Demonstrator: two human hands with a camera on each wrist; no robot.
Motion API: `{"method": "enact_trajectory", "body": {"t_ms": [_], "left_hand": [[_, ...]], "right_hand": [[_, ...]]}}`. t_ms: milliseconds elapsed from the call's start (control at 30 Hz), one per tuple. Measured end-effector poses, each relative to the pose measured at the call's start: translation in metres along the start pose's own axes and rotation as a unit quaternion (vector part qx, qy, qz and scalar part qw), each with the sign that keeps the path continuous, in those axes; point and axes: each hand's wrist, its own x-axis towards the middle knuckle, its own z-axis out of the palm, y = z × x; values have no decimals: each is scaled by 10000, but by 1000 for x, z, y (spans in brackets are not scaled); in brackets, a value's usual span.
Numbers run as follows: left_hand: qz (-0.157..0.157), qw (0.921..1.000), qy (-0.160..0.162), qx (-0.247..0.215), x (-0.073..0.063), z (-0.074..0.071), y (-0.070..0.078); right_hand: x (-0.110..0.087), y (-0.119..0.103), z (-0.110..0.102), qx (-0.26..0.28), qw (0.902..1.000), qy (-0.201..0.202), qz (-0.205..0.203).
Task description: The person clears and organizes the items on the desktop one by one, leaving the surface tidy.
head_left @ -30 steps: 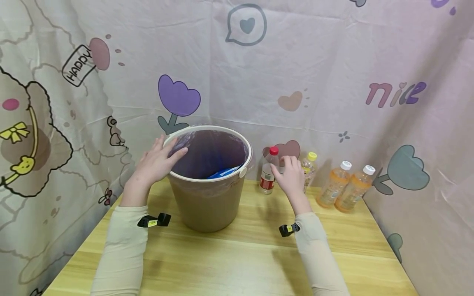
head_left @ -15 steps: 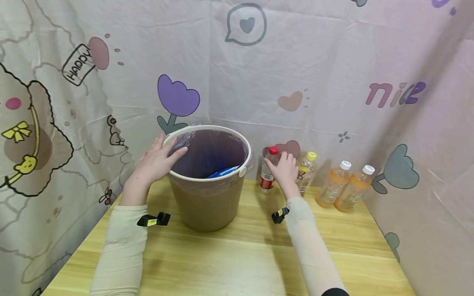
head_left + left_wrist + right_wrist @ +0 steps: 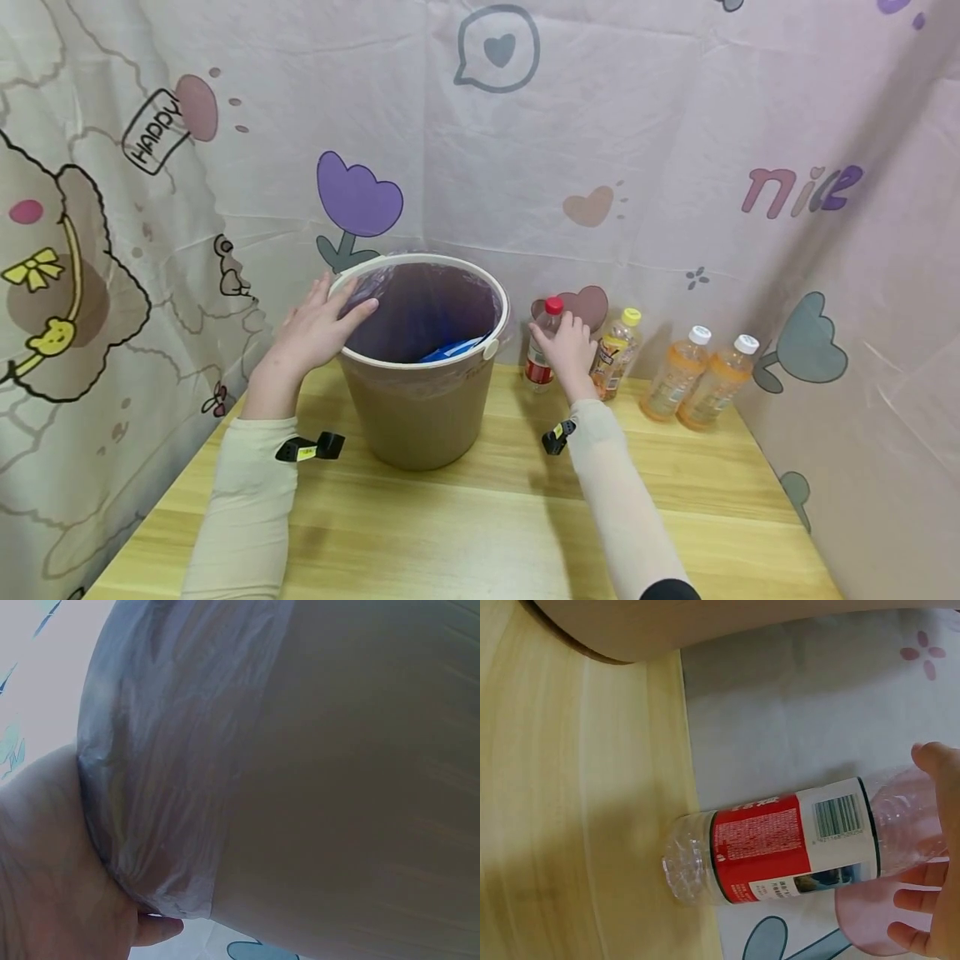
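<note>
My left hand (image 3: 318, 329) rests on the near-left rim of a brown trash bin (image 3: 420, 417), fingers extended and thumb over the opening. A clear plastic liner (image 3: 180, 750) folds down over the bin's outside wall in the left wrist view. To the bin's right, a clear plastic bottle (image 3: 780, 847) with a red cap and a red-and-white label stands upright on the table. My right hand (image 3: 570, 350) is at its upper part, thumb on one side and fingers spread on the other; the fingertips overlap the bottle's shoulder in the right wrist view.
A yellow-capped bottle (image 3: 613, 358) stands just right of my right hand. Two orange-tinted bottles with white caps, one bottle (image 3: 675, 375) beside another bottle (image 3: 717, 387), stand farther right. Something blue (image 3: 453, 348) lies inside the bin. A printed curtain (image 3: 660, 125) hangs behind the wooden table (image 3: 435, 533).
My right hand has moved left from in front of the yellow-capped bottle to the red-capped bottle, uncovering the yellow-capped one. My left hand and the bin have stayed in place.
</note>
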Motion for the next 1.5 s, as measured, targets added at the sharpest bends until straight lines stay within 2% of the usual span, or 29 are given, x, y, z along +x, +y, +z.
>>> {"method": "enact_trajectory", "body": {"t_ms": [500, 1133, 1500], "left_hand": [[-13, 10000, 36, 27, -3, -2, 1], [1, 10000, 2, -3, 2, -1, 2], [-1, 10000, -32, -18, 0, -1, 2]], "right_hand": [[-8, 2, 4, 92, 9998, 179, -18], [-13, 5, 0, 219, 9990, 353, -159], [-14, 6, -4, 327, 9992, 37, -206]]}}
